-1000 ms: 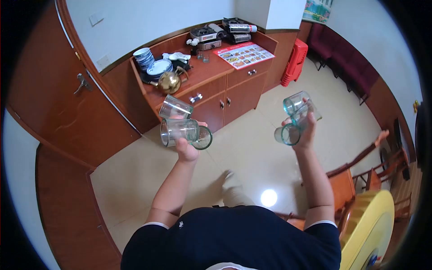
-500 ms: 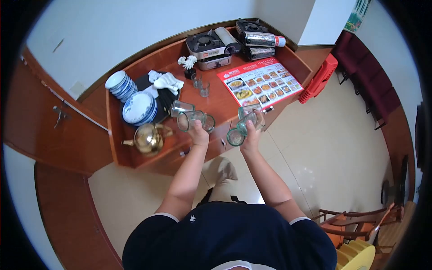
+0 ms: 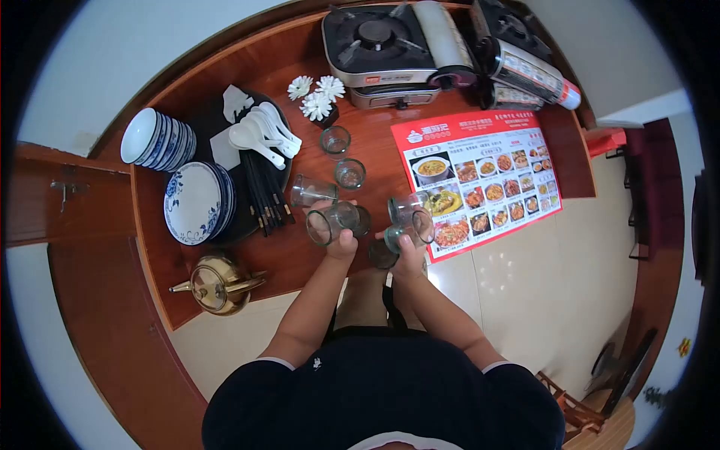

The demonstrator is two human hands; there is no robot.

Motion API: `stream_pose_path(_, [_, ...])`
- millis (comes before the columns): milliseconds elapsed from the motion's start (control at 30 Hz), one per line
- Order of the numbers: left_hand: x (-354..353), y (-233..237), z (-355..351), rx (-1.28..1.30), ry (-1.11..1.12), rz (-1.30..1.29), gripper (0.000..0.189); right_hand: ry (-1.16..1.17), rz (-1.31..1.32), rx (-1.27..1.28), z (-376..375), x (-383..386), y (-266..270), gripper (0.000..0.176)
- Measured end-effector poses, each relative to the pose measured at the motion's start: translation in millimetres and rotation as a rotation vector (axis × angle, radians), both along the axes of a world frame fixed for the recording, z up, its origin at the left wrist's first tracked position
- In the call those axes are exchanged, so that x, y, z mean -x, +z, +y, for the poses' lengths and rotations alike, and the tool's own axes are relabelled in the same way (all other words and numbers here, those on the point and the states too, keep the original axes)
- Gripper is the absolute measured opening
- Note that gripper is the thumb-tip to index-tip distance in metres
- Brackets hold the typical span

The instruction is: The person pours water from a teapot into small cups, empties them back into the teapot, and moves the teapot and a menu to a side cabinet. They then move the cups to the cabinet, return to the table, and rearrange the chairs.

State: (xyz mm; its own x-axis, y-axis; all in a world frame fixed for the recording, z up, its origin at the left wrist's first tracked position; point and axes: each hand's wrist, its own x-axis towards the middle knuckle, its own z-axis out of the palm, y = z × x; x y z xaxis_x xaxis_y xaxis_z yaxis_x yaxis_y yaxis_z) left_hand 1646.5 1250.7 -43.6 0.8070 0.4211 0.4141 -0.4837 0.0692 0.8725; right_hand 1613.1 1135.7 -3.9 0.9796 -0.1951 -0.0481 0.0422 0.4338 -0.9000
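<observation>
My left hand (image 3: 343, 245) is wrapped round a cluster of clear drinking glasses (image 3: 322, 225), tilted at different angles. My right hand (image 3: 409, 259) grips another cluster of glasses (image 3: 412, 206), its thumb pressed on one of them. Both clusters are above the front of the wooden cabinet top (image 3: 300, 259), close together. Just beyond them two more glasses stand upright, a nearer glass (image 3: 349, 174) and a farther glass (image 3: 334, 140). The fingers behind the glasses are partly hidden.
Left are stacked bowls (image 3: 154, 141), plates (image 3: 193, 202), white spoons (image 3: 259, 135), black chopsticks (image 3: 262, 195) and a gold teapot (image 3: 217, 285). White flowers (image 3: 319, 105) and a portable gas stove (image 3: 379, 45) stand behind. A printed menu (image 3: 480, 180) overhangs the right front edge; gas canisters (image 3: 529, 71) lie beyond.
I have come nearer to the cabinet, so its things appear larger. Both hands, still holding their glasses, are now over the cabinet's front and closer to each other.
</observation>
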Motion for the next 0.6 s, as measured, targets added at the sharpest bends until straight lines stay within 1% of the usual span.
stream_pose_path(67, [-0.7,5.0,-1.8,0.073,-0.036,0.064,0.064,0.017,-0.036,-0.011,-3.6,-8.1,-4.4,0.063])
stream_pose_path(233, [1.7,3.2,2.9,0.171,-0.036,0.077,0.065,0.006,0.015,-0.040,-15.2,-64.1,0.6,0.067])
stream_pose_path(300, [0.8,1.3,3.6,0.196,-0.034,0.066,0.066,-0.189,-0.122,-0.020,-10.7,-94.6,-5.5,0.065])
stream_pose_path(333, [0.8,-0.2,4.3,0.186,-0.040,0.046,0.065,-0.181,-0.122,-0.020,-8.5,-108.3,-9.1,0.065])
stream_pose_path(400, [3.2,0.6,6.1,0.173,-0.041,0.031,0.065,-0.279,-0.090,-0.127,-2.4,-130.2,-14.1,0.059])
stream_pose_path(433, [4.1,3.0,7.3,0.178,-0.053,0.030,0.065,-0.274,-0.087,-0.130,2.2,-140.1,-15.2,0.059])
stream_pose_path(500, [5.0,7.0,8.6,0.178,-0.062,0.024,0.065,-0.430,-0.155,-0.129,10.8,-159.0,-16.4,0.054])
stream_pose_path(600, [5.4,10.6,9.9,0.162,-0.072,0.009,0.065,-0.500,-0.197,-0.136,17.8,-179.1,-18.3,0.050])
